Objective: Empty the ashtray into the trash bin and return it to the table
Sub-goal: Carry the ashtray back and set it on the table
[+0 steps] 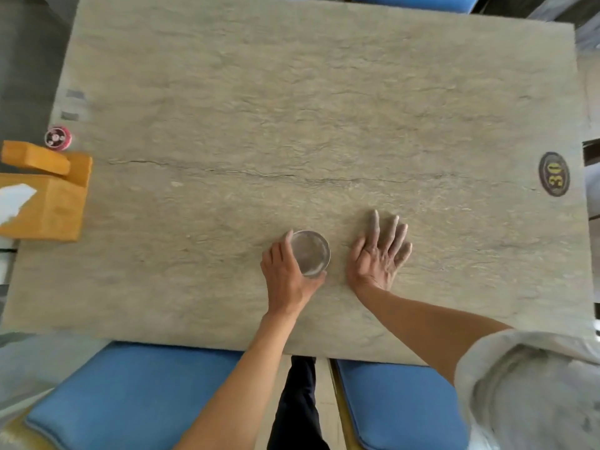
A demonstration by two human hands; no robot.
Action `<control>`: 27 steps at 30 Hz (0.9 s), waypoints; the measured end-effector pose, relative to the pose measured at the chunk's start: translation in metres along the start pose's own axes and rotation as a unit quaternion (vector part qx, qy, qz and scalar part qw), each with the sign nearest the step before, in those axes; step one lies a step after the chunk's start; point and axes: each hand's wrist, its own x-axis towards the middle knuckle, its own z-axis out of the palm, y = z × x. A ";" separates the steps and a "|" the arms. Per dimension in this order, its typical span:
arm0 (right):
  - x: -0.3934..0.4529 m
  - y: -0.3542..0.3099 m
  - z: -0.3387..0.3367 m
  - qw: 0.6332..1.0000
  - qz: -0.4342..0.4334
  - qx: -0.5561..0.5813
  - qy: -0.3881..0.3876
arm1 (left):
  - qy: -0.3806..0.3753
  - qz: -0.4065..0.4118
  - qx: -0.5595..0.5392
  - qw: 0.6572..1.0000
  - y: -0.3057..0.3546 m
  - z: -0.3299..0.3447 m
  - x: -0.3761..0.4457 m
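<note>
A round clear glass ashtray [311,252] stands on the stone-patterned table [292,125], near the front edge at the middle. My left hand [285,277] wraps around its left and near side, thumb and fingers on the rim. My right hand [380,254] lies flat on the tabletop just right of the ashtray, fingers spread, holding nothing. The ashtray's inside looks pale and hazy; I cannot tell what is in it. No trash bin is in view.
An orange tissue box [48,203] with white tissue sits at the table's left edge, a small red round tin [58,138] behind it. A dark oval "30" badge [554,174] marks the right edge. Two blue seat cushions [136,394] stand at the near side.
</note>
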 end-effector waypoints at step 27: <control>-0.003 -0.008 -0.008 1.000 0.018 0.019 -0.009 | 0.107 -0.031 -0.118 0.987 0.018 0.011 0.101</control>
